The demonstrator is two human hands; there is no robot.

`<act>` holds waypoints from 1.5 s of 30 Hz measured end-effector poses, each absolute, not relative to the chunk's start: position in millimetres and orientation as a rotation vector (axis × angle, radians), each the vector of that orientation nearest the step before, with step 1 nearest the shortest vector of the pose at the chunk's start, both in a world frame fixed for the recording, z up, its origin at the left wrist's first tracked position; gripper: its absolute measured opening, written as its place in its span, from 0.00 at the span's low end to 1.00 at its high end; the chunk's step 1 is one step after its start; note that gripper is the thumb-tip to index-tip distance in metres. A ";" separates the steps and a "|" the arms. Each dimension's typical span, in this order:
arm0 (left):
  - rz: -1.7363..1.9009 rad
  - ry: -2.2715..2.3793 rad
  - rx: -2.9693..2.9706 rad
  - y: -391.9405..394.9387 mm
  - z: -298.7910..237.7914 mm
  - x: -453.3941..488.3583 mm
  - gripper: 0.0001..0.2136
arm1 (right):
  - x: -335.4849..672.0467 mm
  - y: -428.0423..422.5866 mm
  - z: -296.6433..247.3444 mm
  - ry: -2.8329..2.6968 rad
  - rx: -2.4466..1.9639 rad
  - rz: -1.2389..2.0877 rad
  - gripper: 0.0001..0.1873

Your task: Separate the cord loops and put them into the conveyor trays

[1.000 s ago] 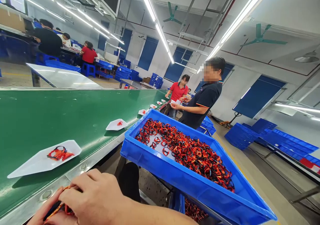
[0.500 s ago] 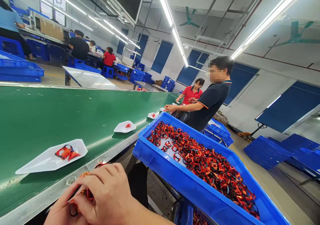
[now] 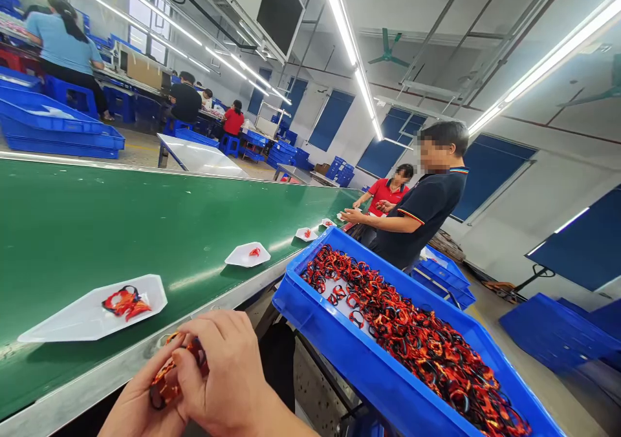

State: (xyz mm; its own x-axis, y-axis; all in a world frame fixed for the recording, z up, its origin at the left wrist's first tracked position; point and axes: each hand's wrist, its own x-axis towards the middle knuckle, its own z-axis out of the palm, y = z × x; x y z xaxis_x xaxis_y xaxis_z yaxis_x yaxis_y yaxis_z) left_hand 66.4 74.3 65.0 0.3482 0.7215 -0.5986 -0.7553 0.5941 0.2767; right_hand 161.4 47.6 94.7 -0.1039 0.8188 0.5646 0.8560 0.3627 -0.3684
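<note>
Both my hands meet at the bottom of the view, over the metal edge of the green conveyor belt (image 3: 97,230). My left hand (image 3: 136,406) and my right hand (image 3: 228,379) are closed together on a small bundle of red, orange and black bands (image 3: 167,380). Just beyond them a white tray (image 3: 72,317) lies on the belt with a few bands (image 3: 125,301) in it. To my right stands a tilted blue bin (image 3: 334,346) full of the same red and black bands (image 3: 417,340).
More white trays (image 3: 247,255) with bands run along the belt's near edge. A person in a black shirt (image 3: 427,211) and one in red (image 3: 385,192) stand at the belt farther down. Blue crates (image 3: 53,123) and seated workers are across the belt.
My view has swung left and up slightly. My hands have risen into view, working the bundle of bands between the fingers. The trays on the belt have shifted slightly in the view.
</note>
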 end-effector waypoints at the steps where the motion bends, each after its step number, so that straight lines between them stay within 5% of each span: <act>1: 0.951 0.736 -0.045 74.3 64.6 65.6 0.15 | 160.8 48.8 95.0 -1.911 -1.447 -0.066 0.10; 18: 1.006 0.781 0.037 70.0 94.9 47.9 0.21 | 160.1 52.3 113.1 -1.561 -1.353 0.437 0.12; 25: 1.011 0.774 0.101 73.1 95.6 40.2 0.17 | 167.4 52.1 108.2 -1.483 -1.301 0.576 0.13; 45: 0.950 0.570 0.060 71.6 73.2 32.6 0.18 | 181.7 60.4 65.3 -0.532 -0.820 1.353 0.19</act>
